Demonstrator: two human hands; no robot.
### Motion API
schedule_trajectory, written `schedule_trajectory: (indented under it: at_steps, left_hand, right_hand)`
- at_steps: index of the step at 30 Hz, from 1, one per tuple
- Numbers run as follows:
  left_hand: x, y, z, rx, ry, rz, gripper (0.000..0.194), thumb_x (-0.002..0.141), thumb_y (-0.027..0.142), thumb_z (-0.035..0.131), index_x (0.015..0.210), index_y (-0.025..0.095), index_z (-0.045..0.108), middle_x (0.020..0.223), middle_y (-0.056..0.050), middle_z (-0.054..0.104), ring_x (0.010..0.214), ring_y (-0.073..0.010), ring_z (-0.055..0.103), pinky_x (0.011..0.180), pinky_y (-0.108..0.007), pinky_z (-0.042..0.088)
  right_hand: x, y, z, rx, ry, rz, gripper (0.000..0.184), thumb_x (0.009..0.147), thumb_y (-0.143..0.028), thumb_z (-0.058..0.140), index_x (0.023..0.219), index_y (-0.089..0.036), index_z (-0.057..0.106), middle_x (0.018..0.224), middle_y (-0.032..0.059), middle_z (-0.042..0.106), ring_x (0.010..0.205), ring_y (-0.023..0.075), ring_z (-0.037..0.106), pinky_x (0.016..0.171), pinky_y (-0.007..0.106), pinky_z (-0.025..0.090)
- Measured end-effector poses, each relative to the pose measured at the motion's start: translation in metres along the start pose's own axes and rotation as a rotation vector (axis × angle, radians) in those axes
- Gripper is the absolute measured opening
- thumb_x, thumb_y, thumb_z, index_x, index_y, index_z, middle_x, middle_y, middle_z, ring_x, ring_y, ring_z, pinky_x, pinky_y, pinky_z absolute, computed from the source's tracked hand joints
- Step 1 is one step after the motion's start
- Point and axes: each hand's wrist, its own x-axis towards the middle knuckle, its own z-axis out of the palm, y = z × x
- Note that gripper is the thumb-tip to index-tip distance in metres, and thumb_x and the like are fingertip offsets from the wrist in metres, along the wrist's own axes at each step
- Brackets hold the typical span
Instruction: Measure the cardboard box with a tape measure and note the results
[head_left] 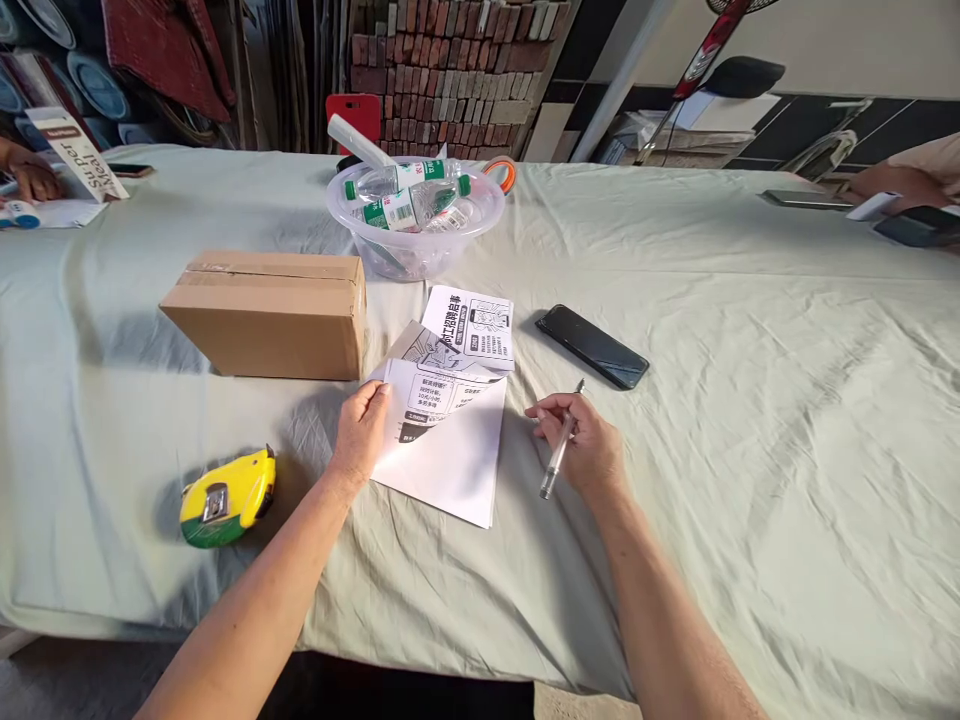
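Observation:
My left hand (361, 432) pinches the left edge of a printed paper sheet (450, 395), which is curled so that its printed side shows. Beneath it lies a white sheet (450, 478) with its blank face up. Just behind, a printed flyer (480, 325) with Chinese text and drawings rests flat on the cloth. A clear-barrelled pen (559, 458) is held in my right hand (586, 445), slanting between the fingers and clear of the paper. Beyond that hand a black phone (592, 346) lies face up.
A closed cardboard box (285, 325) stands left of the papers, with a yellow-green tape measure (227, 498) nearer me. Behind is a plastic basin (416, 255) of bottles, beside an orange tape roll (504, 175). Other people's hands (34, 178) show at the table's far left and right.

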Motion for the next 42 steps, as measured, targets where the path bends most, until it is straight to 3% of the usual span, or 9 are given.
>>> schedule_trajectory:
  at_steps: [19, 33, 42]
  left_hand:
    - [0.003, -0.0059, -0.0027, 0.034, 0.014, -0.014, 0.027, 0.086, 0.044, 0.056, 0.079, 0.019, 0.062, 0.069, 0.001, 0.056, 0.069, -0.0162, 0.052, 0.065, -0.024, 0.043]
    - [0.0005, 0.0016, -0.0011, 0.038, -0.002, -0.02, 0.026, 0.086, 0.043, 0.054, 0.077, 0.019, 0.059, 0.07, 0.0, 0.057, 0.07, -0.0158, 0.052, 0.066, -0.024, 0.042]
    - [0.0023, -0.0046, -0.0017, 0.003, -0.005, -0.026, 0.028, 0.085, 0.046, 0.057, 0.08, 0.019, 0.061, 0.074, 0.0, 0.059, 0.071, -0.0162, 0.052, 0.065, -0.024, 0.042]
  right_hand:
    - [-0.001, 0.0069, 0.0024, 0.005, -0.054, -0.057, 0.016, 0.086, -0.04, 0.053, 0.09, -0.025, 0.056, 0.084, 0.0061, 0.075, 0.065, 0.0231, 0.068, 0.07, 0.039, 0.053]
    - [-0.0011, 0.0069, 0.003, -0.03, -0.059, -0.054, 0.012, 0.083, -0.032, 0.052, 0.089, -0.023, 0.058, 0.082, 0.0055, 0.075, 0.066, 0.0218, 0.068, 0.069, 0.036, 0.052]
    - [-0.0005, 0.0077, 0.0036, -0.036, -0.06, -0.064, 0.012, 0.085, -0.034, 0.053, 0.09, -0.024, 0.058, 0.082, 0.0055, 0.075, 0.067, 0.0224, 0.069, 0.068, 0.036, 0.053]
